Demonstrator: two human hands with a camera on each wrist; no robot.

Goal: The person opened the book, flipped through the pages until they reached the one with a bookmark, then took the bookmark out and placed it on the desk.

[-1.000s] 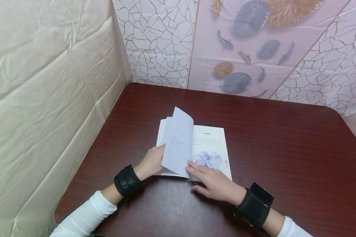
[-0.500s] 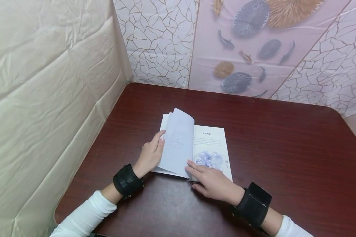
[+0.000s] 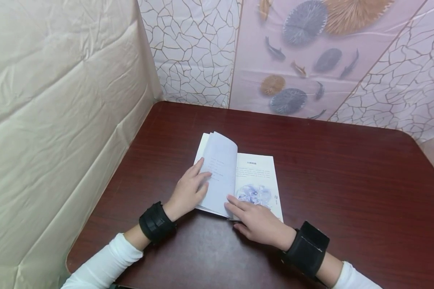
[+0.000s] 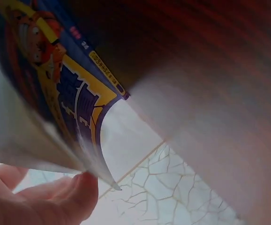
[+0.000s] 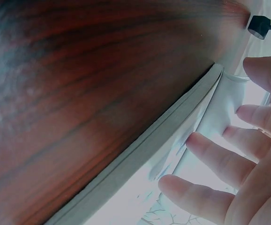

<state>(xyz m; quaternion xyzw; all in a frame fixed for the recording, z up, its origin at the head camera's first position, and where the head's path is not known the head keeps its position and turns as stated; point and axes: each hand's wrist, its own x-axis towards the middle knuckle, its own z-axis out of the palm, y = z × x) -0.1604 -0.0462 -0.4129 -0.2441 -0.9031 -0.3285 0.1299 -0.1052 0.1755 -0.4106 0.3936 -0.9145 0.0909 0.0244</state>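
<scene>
The table [image 3: 347,180] is dark red-brown, wood grain, slightly glossy, far corners rounded. One open book [image 3: 246,172] lies on it, roughly mid-table. Right page [image 3: 254,170] fairly flat: heading, text lines, blue-violet illustration [image 3: 254,193]. Left pages [image 3: 220,160] bow upward; left wrist view shows purple-and-yellow cover [image 4: 65,79] tilted up from the surface.

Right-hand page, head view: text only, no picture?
No, a bluish illustration shows on the right-hand page, below the printed text.
</scene>
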